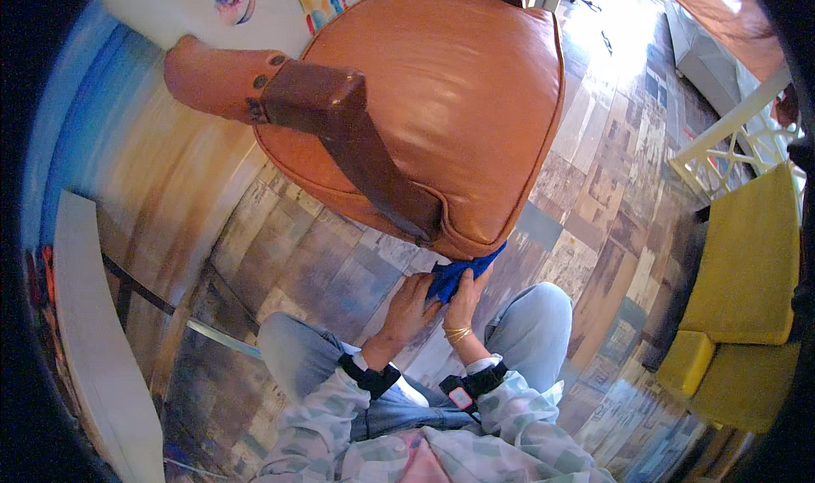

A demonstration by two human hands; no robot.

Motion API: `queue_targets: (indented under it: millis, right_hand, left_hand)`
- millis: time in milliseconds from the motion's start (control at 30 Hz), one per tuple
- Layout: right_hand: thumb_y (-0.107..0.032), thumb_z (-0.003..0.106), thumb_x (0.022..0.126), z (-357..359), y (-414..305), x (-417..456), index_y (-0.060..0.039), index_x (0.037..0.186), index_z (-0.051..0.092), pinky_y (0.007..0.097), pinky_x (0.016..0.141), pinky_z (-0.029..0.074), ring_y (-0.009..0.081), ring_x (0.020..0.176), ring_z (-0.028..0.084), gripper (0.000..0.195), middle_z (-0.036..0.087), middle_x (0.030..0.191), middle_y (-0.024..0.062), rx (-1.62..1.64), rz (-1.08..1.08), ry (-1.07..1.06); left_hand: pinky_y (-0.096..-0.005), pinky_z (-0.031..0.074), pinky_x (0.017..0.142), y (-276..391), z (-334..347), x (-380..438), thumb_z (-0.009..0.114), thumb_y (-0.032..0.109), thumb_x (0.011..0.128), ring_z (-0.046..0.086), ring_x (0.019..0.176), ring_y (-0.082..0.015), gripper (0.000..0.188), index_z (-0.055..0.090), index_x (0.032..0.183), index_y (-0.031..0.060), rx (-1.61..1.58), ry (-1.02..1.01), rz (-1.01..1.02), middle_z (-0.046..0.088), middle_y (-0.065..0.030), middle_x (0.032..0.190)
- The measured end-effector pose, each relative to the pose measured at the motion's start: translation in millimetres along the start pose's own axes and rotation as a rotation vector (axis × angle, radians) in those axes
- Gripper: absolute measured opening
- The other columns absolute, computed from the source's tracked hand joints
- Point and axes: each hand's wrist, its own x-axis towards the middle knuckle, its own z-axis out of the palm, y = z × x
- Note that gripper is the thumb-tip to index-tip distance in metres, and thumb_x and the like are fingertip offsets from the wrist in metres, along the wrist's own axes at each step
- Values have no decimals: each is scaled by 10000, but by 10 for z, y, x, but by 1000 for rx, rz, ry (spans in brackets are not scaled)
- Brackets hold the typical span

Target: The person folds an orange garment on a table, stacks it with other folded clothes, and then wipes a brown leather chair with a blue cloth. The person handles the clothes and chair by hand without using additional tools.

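In front of me stands a chair with an orange-brown leather seat (pixel 446 101) and a dark wooden armrest (pixel 375 152). Just under the seat's near corner, a blue cloth (pixel 450 281) is bunched up between my hands. My right hand (pixel 465 298) grips the cloth, its thumb on top and the other fingers partly hidden behind. From the left, my left hand (pixel 407 308) closes its fingers on the cloth's edge. The chair leg below that corner is hidden by the cloth and the hands.
Wood-look patchwork flooring (pixel 586 228) spreads around the chair. At right is a mustard-yellow upholstered seat (pixel 745 266), with a white lattice panel (pixel 732 145) behind it. A pale board (pixel 105 343) stands at left. My bent knees (pixel 535 324) flank my arms.
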Motion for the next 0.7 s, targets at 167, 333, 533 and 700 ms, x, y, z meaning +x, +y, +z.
queue_targets:
  millis: [167, 333, 533, 700]
  right_hand:
    - [-304, 588, 804, -186, 63, 2, 16, 1362, 203, 388, 1067, 165, 322, 1294, 231, 749, 264, 1375, 189, -173, -95, -157]
    - [-327, 798, 593, -259, 137, 166, 31, 1339, 213, 401, 1055, 212, 353, 1269, 273, 1014, 288, 1346, 223, -371, -216, -127]
    - [-352, 804, 579, -269, 423, 319, 29, 1296, 296, 429, 1040, 245, 400, 1229, 317, 958, 361, 1297, 249, -522, -265, -244]
    - [-355, 763, 631, -258, 634, 370, -6, 1216, 429, 442, 1003, 286, 364, 1180, 394, 759, 476, 1204, 201, -431, -247, -236]
  left_hand:
    - [-381, 452, 772, -307, 228, 64, 575, 9, 742, 560, 874, -377, 275, 520, 1010, -7, -183, 37, -299, 559, -204, 942]
    - [-328, 431, 790, -170, 200, 347, 541, 18, 750, 553, 897, -217, 250, 518, 998, 15, -532, 92, -535, 587, -138, 942]
    - [-346, 383, 914, -268, 486, 108, 530, 154, 876, 449, 1081, -235, 438, 328, 1237, 10, -959, 292, -400, 431, -152, 1180]
    - [-396, 300, 986, -265, 696, 31, 609, 310, 825, 381, 1168, -280, 657, 255, 1272, -17, -775, 83, -250, 377, -188, 1235]
